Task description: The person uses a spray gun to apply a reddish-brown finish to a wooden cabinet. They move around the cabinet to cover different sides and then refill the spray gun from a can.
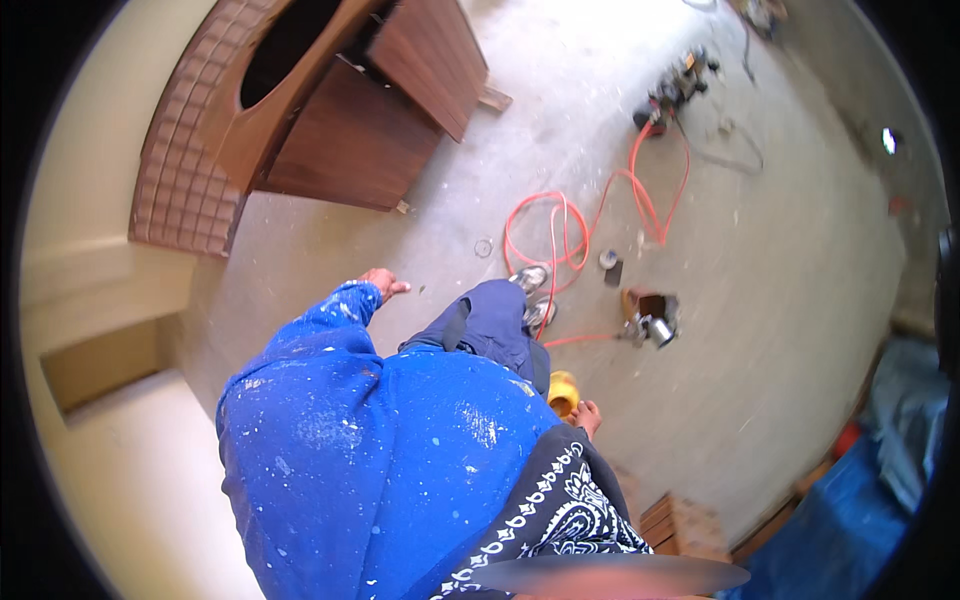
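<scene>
My left hand (379,282) is held out to the left, over the floor, with its fingers closed. Something small and pale shows at the fingertips, too small to name. On the other side, close to my leg, my right hand (587,417) grips a yellow container (563,392) by its side. The container's open mouth faces partly up, and its contents cannot be made out. Ahead and to the right of it lies a spray gun (655,331) with a silver cup, joined to an orange hose (580,341). My blue sleeves and top are spotted with white paint.
A brown wooden cabinet (350,140) with a tiled top and an oval hole stands at the far left. Orange hose coils (552,235) lie before my feet, leading to a compressor (680,88). A blue tarp (835,520) and reddish-brown blocks (690,525) are at right.
</scene>
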Demonstrator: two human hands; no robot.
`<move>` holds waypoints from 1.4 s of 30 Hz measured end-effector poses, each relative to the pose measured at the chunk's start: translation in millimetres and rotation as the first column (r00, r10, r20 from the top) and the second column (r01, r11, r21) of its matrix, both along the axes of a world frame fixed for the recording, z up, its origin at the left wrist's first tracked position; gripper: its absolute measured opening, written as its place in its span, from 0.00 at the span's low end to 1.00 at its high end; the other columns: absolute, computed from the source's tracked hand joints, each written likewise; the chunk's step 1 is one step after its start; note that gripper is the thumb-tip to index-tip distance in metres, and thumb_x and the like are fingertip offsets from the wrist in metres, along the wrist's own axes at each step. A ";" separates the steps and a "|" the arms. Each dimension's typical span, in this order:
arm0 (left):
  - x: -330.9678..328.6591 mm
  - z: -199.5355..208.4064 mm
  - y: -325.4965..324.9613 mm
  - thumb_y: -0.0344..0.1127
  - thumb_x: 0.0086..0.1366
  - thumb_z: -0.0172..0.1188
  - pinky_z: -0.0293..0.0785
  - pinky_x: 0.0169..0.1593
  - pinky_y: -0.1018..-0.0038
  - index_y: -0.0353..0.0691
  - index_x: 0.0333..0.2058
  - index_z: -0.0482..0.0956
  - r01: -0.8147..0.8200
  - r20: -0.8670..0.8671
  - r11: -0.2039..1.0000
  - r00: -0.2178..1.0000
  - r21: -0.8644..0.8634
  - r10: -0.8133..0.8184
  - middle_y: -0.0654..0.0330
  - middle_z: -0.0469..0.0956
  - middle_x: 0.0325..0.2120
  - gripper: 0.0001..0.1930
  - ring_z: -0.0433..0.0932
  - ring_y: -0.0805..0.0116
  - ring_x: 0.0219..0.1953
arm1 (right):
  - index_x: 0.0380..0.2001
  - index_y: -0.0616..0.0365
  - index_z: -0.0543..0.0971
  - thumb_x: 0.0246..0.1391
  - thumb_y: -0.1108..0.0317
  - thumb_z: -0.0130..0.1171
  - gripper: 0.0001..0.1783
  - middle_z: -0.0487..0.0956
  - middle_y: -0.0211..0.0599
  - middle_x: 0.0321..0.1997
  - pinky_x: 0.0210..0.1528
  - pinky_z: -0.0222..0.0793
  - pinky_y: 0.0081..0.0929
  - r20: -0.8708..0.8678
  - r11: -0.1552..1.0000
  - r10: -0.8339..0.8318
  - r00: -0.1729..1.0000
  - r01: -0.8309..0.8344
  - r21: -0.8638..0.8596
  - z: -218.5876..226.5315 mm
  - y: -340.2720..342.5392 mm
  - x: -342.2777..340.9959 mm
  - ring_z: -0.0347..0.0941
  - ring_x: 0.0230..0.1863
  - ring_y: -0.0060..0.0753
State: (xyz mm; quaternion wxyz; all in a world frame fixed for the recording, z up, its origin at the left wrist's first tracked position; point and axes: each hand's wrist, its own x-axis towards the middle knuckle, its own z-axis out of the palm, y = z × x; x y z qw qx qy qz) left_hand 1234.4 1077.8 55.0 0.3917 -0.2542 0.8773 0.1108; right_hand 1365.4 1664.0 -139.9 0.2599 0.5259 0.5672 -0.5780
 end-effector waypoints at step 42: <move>196.9 53.6 -365.9 0.50 0.69 0.52 0.73 0.61 0.60 0.52 0.42 0.89 -0.330 0.192 0.912 0.938 0.245 0.288 0.53 0.83 0.48 0.17 0.80 0.50 0.53 | 0.50 0.67 0.80 0.55 0.64 0.68 0.23 0.84 0.45 0.43 0.45 0.76 0.28 -0.084 0.416 0.906 0.415 -0.838 0.351 171.7 -301.2 -148.5 0.80 0.42 0.31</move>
